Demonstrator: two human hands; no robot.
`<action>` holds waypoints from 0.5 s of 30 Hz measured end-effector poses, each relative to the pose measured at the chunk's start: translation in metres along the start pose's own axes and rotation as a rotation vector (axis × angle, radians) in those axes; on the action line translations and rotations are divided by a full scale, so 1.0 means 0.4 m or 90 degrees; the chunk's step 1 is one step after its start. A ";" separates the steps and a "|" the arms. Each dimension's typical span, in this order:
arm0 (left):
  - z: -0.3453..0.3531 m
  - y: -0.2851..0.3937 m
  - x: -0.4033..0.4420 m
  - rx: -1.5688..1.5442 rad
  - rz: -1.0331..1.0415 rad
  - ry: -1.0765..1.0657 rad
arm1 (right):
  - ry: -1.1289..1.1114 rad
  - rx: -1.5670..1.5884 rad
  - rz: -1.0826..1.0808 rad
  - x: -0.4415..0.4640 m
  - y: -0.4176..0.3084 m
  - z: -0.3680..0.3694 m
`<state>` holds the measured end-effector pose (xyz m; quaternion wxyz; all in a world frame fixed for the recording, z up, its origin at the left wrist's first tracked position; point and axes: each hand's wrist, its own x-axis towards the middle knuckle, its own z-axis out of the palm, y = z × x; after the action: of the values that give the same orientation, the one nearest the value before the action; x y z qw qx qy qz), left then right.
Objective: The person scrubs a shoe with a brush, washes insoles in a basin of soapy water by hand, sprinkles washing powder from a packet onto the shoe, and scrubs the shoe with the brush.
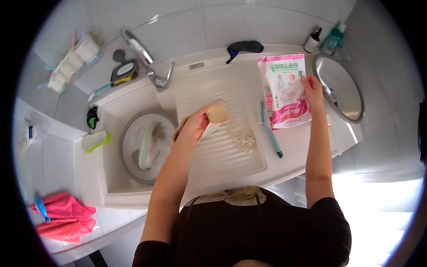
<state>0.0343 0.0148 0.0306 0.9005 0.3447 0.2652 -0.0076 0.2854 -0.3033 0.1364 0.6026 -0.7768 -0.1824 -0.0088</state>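
Washing powder bag (284, 95) is pinched at its right edge by the right grip (312, 91), near a blue-handled brush (272, 137) — while a pale shoe (218, 112) is clasped by the left grip (195, 124) over the ribbed washboard (213, 155), beside loose laces (244, 141).

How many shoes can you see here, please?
2: a white shoe in the round basin within the sink, and a beige shoe in the left hand. Others could be hidden from view.
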 end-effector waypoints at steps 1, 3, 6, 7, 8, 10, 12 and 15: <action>-0.001 0.000 -0.005 -0.006 0.006 0.012 | -0.026 -0.081 -0.083 0.001 -0.036 0.025; 0.006 0.001 -0.007 -0.020 0.000 0.020 | -0.039 -0.153 -0.175 -0.021 -0.120 0.087; -0.020 -0.012 0.019 -0.055 0.017 0.033 | -0.045 -0.340 -0.362 -0.067 -0.228 0.179; -0.014 -0.011 0.014 -0.060 0.019 0.046 | -0.070 -0.378 -0.423 -0.076 -0.247 0.206; -0.010 -0.009 0.009 -0.062 0.020 0.048 | -0.095 -0.414 -0.485 -0.084 -0.262 0.231; 0.016 0.004 -0.020 -0.046 0.028 0.030 | -0.116 -0.426 -0.545 -0.101 -0.281 0.274; 0.015 0.007 -0.018 -0.061 0.017 0.024 | -0.146 -0.427 -0.651 -0.121 -0.303 0.313; 0.010 0.013 -0.016 -0.078 -0.001 0.012 | -0.201 -0.452 -0.770 -0.137 -0.326 0.350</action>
<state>0.0315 0.0150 0.0394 0.9172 0.2890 0.2742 0.0110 0.1669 -0.1599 0.2070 0.1693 -0.6807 -0.6521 -0.2876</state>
